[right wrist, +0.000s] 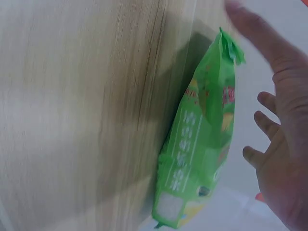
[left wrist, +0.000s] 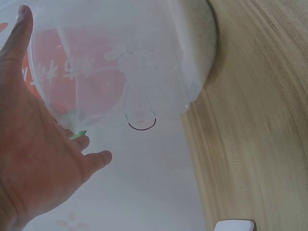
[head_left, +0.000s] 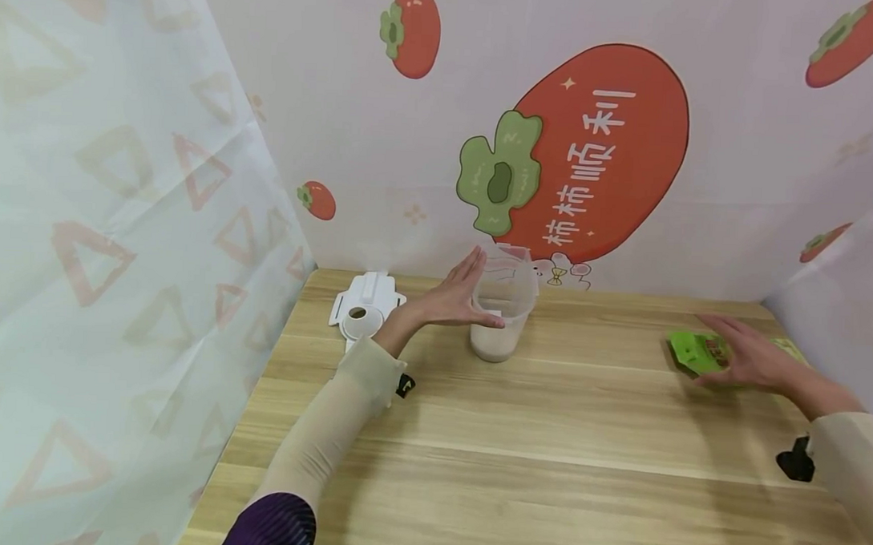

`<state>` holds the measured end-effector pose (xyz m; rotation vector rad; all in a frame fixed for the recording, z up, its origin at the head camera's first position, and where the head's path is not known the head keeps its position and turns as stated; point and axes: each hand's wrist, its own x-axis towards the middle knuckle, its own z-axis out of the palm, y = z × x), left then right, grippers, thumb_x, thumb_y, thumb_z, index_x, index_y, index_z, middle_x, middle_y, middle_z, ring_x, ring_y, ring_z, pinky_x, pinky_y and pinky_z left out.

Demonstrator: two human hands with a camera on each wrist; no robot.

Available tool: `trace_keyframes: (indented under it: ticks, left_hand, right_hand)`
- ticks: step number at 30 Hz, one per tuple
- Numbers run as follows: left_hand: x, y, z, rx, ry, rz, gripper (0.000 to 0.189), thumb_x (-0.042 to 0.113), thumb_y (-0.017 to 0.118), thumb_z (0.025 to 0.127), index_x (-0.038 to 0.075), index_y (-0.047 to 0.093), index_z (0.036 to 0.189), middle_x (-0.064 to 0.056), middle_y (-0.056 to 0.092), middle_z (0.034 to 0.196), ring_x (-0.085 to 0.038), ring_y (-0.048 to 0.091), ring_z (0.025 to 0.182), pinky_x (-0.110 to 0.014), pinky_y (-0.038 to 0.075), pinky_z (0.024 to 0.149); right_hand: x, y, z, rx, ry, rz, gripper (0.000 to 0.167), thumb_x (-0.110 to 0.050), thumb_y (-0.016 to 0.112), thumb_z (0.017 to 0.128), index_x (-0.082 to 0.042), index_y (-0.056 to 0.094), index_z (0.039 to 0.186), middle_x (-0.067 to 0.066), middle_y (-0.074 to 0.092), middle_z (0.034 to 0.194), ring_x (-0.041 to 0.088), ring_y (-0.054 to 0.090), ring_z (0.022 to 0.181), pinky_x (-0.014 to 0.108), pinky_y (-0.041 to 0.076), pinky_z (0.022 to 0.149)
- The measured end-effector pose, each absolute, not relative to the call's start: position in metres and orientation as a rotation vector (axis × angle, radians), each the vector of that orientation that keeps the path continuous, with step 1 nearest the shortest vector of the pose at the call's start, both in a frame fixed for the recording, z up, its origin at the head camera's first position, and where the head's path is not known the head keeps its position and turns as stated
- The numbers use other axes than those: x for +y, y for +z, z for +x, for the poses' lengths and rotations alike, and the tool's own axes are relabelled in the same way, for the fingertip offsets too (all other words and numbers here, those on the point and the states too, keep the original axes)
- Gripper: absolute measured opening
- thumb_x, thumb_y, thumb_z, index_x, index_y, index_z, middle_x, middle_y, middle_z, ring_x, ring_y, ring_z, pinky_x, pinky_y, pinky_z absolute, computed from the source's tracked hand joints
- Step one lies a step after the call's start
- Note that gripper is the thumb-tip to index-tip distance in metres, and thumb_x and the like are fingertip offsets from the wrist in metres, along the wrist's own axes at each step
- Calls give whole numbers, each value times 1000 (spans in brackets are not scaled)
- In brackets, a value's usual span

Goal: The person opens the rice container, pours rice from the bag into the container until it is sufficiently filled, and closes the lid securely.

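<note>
A clear plastic container (head_left: 506,303) with a pale layer at its bottom stands near the back of the table. My left hand (head_left: 456,299) is beside it on its left, thumb and fingers spread wide; the left wrist view shows the see-through wall of the container (left wrist: 144,62) close past the fingers. Over at the right, my right hand (head_left: 754,360) hovers around a green printed packet (head_left: 694,352), fingers apart. In the right wrist view the packet (right wrist: 197,139) lies on the wood, and the spread fingers are beside it with nothing between them.
A white plastic piece (head_left: 367,298) with a round opening lies at the table's back left, partly behind my left arm. Printed sheeting rises behind the wooden table (head_left: 545,469) and along both sides. Black straps (head_left: 796,460) hang at my wrists.
</note>
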<state>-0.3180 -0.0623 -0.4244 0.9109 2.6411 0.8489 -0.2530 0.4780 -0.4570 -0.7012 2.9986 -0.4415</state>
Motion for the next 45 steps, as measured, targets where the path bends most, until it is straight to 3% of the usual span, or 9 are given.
trace_keyframes:
  ticks: [5, 12, 19, 29, 32, 35, 37, 42, 45]
  left_hand:
    - [-62, -425, -318, 2640, 861, 908, 133, 54, 82, 86, 1, -9, 168, -12, -17, 177, -24, -12, 164, -44, -1, 133]
    - [-62, -427, -319, 2638, 887, 903, 133, 53, 83, 86, 2, -9, 168, -12, -18, 177, -25, -12, 164, -46, 1, 133]
    - [-62, -431, -319, 2635, 898, 895, 132, 54, 81, 87, 3, -10, 168, -11, -18, 177, -23, -12, 164, -47, 3, 134]
    - [-62, -430, -318, 2646, 900, 908, 130, 51, 82, 88, 1, -7, 168, -13, -16, 177, -25, -11, 164, -47, 2, 133]
    - [-61, -429, -317, 2643, 899, 915, 131, 52, 82, 87, 0, -7, 168, -14, -15, 177, -26, -10, 164, -48, 3, 133]
    - [-60, -429, -318, 2638, 893, 919, 131, 52, 82, 87, 0, -7, 168, -14, -15, 177, -26, -10, 164, -48, 3, 133]
    - [-60, -429, -319, 2640, 885, 917, 131, 53, 81, 88, 1, -8, 168, -14, -16, 177, -26, -10, 164, -48, 2, 133]
    - [-62, -429, -318, 2640, 892, 905, 131, 54, 81, 87, 3, -8, 168, -12, -16, 178, -25, -11, 164, -48, 2, 133]
    - [-62, -430, -319, 2638, 905, 910, 131, 53, 81, 87, 2, -8, 168, -12, -16, 178, -25, -11, 164, -49, 1, 133]
  right_hand:
    - [497, -459, -252, 3012, -393, -662, 132, -30, 103, 60, 7, 27, 161, 45, 41, 145, 66, 42, 126, 78, 40, 94]
    - [519, -458, -248, 2987, -345, -576, 145, -36, 104, 57, -9, 16, 170, 40, 33, 155, 71, 28, 134, 96, 20, 93]
    - [534, -463, -246, 2949, -387, -549, 144, -33, 104, 58, -11, 15, 170, 39, 23, 161, 77, 23, 133, 101, 17, 85]
    - [545, -479, -247, 2948, -350, -525, 144, -30, 102, 61, -5, 10, 168, 43, 25, 153, 73, 24, 131, 100, 23, 84]
    - [549, -487, -246, 2991, -418, -594, 144, -23, 103, 57, -3, 14, 168, 44, 30, 149, 71, 27, 129, 95, 22, 95]
    - [552, -493, -246, 3025, -468, -672, 143, -16, 102, 55, -4, 16, 169, 44, 36, 143, 68, 31, 126, 85, 14, 112]
    - [553, -495, -247, 3039, -460, -686, 142, -16, 102, 56, -5, 17, 169, 44, 39, 141, 66, 33, 125, 80, 13, 116]
    - [551, -492, -250, 3037, -358, -616, 134, -26, 100, 63, -4, 19, 167, 45, 42, 139, 65, 37, 125, 77, 24, 104]
    - [549, -488, -250, 2979, -315, -488, 126, -35, 96, 73, 1, 16, 165, 49, 39, 139, 69, 36, 124, 78, 30, 98]
